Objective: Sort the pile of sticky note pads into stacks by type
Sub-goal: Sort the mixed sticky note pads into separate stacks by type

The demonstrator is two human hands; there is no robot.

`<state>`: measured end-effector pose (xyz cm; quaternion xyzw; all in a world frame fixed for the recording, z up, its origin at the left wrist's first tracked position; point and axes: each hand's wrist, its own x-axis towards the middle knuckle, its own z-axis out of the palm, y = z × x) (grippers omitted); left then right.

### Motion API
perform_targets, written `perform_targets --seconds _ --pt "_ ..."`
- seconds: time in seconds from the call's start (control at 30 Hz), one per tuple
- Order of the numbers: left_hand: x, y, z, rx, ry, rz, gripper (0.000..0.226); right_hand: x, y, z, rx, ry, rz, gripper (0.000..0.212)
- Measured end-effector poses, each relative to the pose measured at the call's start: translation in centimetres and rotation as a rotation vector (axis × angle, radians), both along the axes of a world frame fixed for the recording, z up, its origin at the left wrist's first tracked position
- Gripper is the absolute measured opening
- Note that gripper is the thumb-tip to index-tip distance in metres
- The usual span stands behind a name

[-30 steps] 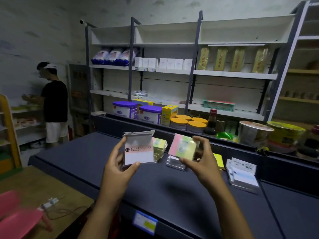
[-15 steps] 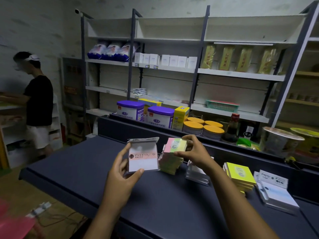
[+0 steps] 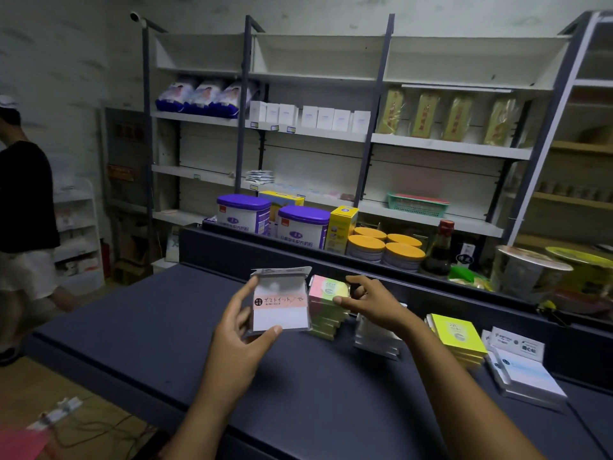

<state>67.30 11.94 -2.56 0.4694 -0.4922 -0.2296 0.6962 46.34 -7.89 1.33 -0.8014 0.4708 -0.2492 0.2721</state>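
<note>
Four pad stacks [image 3: 456,340] in a row on counter [image 3: 166,333] — shelves [image 3: 431,146] behind.

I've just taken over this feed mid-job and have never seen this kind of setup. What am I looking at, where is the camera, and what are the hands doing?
There is no machine here. One wide-angle camera sits on a person's head and looks forward and down, so the two bare arms coming up from the bottom edge are that person's own.

The left hand holds a clear-wrapped white pad with a pink band upright above the dark counter. The right hand rests its fingers on the top of a stack of pink and green pads.

Further right on the counter stand a stack of silvery-wrapped pads, a stack of yellow-green pads and a stack of white pads. Behind the counter are store shelves with tins and boxes. Another person stands at far left.
</note>
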Motion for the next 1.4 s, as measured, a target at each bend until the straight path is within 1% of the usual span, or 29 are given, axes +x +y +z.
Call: perform_targets --seconds 0.1,0.2,0.3,0.37,0.47,0.63,0.8,0.93,1.13,1.3,1.4 --pt "-1.3 -0.7 0.6 0.031 -0.004 -0.053 0.074 -2.1 0.5 1.5 -0.146 0.108 -0.055 0.076" --pt "-3.2 -1.8 1.3 0.048 -0.026 -0.113 0.066 -4.8 1.1 3.0 -0.34 0.333 -0.128 0.067" --pt "-5.6 -3.7 1.7 0.067 -0.11 -0.149 0.054 -7.6 1.8 4.0 -0.478 0.556 -0.186 0.063" --pt "-7.2 -5.3 1.7 0.098 -0.179 -0.167 0.049 -9.1 2.1 4.3 -0.51 0.608 -0.219 0.062" --pt "-9.7 -7.9 1.8 0.15 -0.285 -0.16 0.047 -11.0 2.4 4.4 -0.492 0.602 -0.272 0.064" --pt "-12.8 -11.6 2.4 0.226 -0.483 -0.132 0.053 -13.3 2.8 4.5 -0.484 0.58 -0.319 0.065" --pt "-14.5 -13.9 2.6 0.355 -0.611 -0.145 0.052 -14.5 3.0 4.5 -0.496 0.585 -0.346 0.062" --pt "-15.0 -14.4 2.1 0.471 -0.731 -0.142 0.048 -14.6 3.0 4.4 -0.501 0.549 -0.344 0.061" --pt "-15.9 -13.8 2.3 0.547 -1.046 -0.007 0.034 -14.5 3.0 4.3 -0.483 0.515 -0.343 0.059" --pt "-16.7 -13.2 2.0 0.595 -1.302 0.096 0.041 -15.0 3.3 4.2 -0.455 0.508 -0.361 0.057" --pt "-16.9 -13.3 1.7 0.587 -1.367 0.079 0.044 -15.8 3.7 4.0 -0.427 0.505 -0.367 0.053"
